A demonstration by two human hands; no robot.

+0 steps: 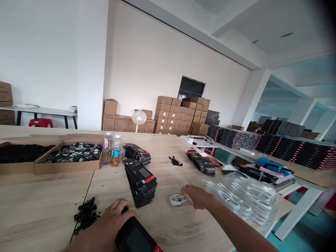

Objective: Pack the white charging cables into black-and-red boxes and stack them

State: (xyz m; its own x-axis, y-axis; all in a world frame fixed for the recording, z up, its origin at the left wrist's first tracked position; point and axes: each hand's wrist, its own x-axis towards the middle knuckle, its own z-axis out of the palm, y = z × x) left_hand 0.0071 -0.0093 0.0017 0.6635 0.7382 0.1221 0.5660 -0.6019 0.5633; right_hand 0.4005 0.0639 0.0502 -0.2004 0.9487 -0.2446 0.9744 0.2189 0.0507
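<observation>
My left hand (115,213) is closed on the upper end of a black box (135,236) with a dark screen picture and a red corner; the box runs off the bottom of the view. My right hand (195,196) is closed at the edge of a coiled white cable (176,200), apparently in a clear plastic bag; its fingertips are partly hidden. Between the hands stands a fanned stack of flat black boxes (141,182). Small black parts (88,213) lie in a pile left of my left hand.
Bagged white cables (244,197) are heaped at the right. More black boxes, banded, lie in bundles (138,154) (201,162). Small black pieces (175,161) sit mid-table. Two bottles (116,151) stand beside a cardboard tray (68,168) of round black items.
</observation>
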